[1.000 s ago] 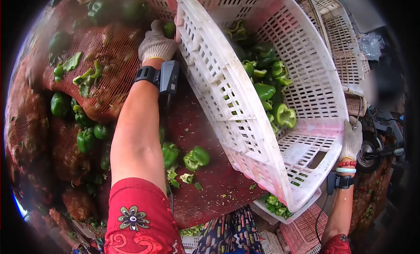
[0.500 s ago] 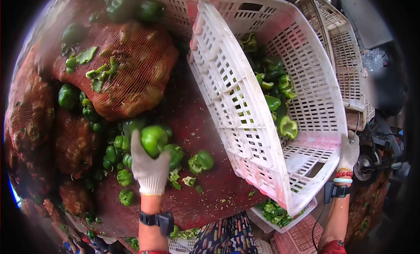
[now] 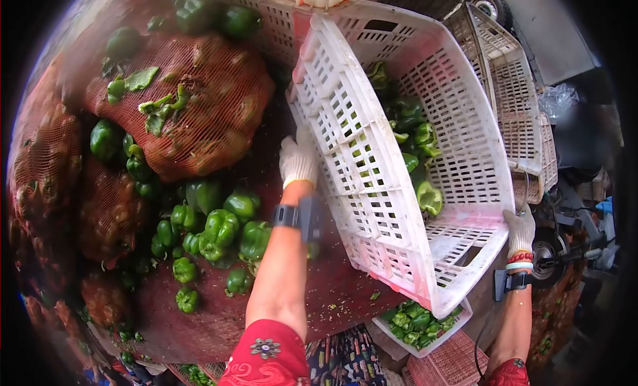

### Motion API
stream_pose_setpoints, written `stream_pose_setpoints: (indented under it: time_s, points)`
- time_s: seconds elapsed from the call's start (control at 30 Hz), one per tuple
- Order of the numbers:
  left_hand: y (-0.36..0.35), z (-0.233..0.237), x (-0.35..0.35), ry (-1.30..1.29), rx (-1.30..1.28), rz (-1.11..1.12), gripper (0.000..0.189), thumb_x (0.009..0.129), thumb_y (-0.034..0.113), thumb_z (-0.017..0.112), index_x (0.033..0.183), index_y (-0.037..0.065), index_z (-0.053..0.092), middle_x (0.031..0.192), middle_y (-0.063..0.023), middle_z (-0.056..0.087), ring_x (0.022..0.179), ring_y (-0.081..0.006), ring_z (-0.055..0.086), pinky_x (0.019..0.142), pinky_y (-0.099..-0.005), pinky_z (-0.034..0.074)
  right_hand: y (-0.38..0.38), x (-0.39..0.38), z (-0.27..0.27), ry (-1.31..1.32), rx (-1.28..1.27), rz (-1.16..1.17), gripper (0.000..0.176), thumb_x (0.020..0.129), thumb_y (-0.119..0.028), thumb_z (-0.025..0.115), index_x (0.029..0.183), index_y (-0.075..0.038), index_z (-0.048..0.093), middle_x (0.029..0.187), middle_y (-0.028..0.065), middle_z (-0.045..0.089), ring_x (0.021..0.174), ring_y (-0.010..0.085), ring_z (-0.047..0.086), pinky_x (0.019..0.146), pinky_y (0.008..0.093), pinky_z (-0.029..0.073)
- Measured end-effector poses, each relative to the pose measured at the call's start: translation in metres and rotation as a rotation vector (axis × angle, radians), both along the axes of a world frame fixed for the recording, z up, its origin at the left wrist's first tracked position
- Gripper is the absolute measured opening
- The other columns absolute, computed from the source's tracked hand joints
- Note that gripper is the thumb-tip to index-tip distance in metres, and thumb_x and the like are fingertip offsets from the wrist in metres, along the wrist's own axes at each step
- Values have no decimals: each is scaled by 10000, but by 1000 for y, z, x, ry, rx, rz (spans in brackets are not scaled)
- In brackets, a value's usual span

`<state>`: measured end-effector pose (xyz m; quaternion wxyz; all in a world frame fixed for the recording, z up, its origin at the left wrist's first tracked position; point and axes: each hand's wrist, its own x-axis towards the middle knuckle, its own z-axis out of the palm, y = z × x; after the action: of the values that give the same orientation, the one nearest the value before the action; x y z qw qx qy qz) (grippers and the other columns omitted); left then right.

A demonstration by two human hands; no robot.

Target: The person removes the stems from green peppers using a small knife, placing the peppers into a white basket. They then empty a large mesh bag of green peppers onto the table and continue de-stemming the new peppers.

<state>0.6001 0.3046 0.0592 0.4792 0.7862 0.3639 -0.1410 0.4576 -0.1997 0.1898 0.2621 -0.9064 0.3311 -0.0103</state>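
My left hand (image 3: 299, 161), in a pale knitted glove, is up against the outer side wall of a white slotted crate (image 3: 362, 170); its fingertips are partly hidden. Left of that arm, whole and cut green peppers (image 3: 218, 233) lie in a pile on the dark red tabletop (image 3: 332, 289). Inside the crate are more green peppers (image 3: 428, 198), several cut open. At the crate's near right corner my gloved right hand (image 3: 520, 230) is closed, a thin piece of metal (image 3: 527, 187) sticking up from it; I cannot tell what this piece is.
Orange mesh sacks (image 3: 193, 110) fill the left side, with pepper scraps (image 3: 163, 110) on top. Below the big crate stands a small white crate (image 3: 425, 326) of green pieces, beside a red crate (image 3: 445, 363). More crates (image 3: 512, 87) and a wheel (image 3: 546, 253) are at right.
My left hand has left the pepper it was at in the pile and moved up and right to the crate's side. My right hand stays at the crate corner. The view has shifted slightly.
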Motion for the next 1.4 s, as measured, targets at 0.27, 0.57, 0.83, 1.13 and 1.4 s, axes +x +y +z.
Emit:
stream_pose_setpoints:
  time_s: [0.27, 0.57, 0.83, 1.13, 1.4]
  points:
    - [-47, -85, -71, -212, 294, -434, 226, 982, 211, 568, 1081, 24, 650, 1092, -234, 683, 1016, -431, 694, 883, -505, 570, 15, -48, 32, -21, 41, -33, 408, 879, -30, 674, 1278, 50, 660, 1067, 94, 737, 911, 159, 683, 831, 295, 548]
    - [27, -21, 111, -695, 815, -616, 598, 933, 205, 623, 1497, 69, 482, 1546, -223, 483, 1343, -417, 551, 1109, -468, 479, 0, -67, 12, -101, 52, -105, 407, 906, -43, 667, 1303, 44, 642, 1125, 94, 713, 962, 156, 660, 891, 308, 534]
    - [22, -30, 154, 10, 638, -834, 821, 911, 321, 709, 1635, 218, 337, 1687, -196, 276, 1507, -411, 397, 1210, -494, 418, 5, -66, 14, -85, -3, -106, 391, 916, -50, 681, 1295, 39, 650, 1125, 91, 715, 952, 154, 654, 885, 307, 532]
    - [65, -46, -3, -84, 590, -954, 502, 890, 255, 677, 1358, 148, 530, 1296, -285, 588, 1101, -487, 662, 938, -566, 558, 10, -63, 15, -75, -20, -90, 362, 920, -67, 696, 1268, 29, 668, 1103, 75, 719, 942, 150, 656, 878, 302, 532]
    - [89, 65, -190, -121, 772, -929, 482, 756, 195, 809, 1180, 117, 594, 1253, -142, 595, 1150, -387, 588, 918, -495, 505, 14, -61, 13, -123, 40, -116, 358, 915, -57, 698, 1261, 27, 671, 1094, 80, 723, 948, 141, 661, 873, 293, 536]
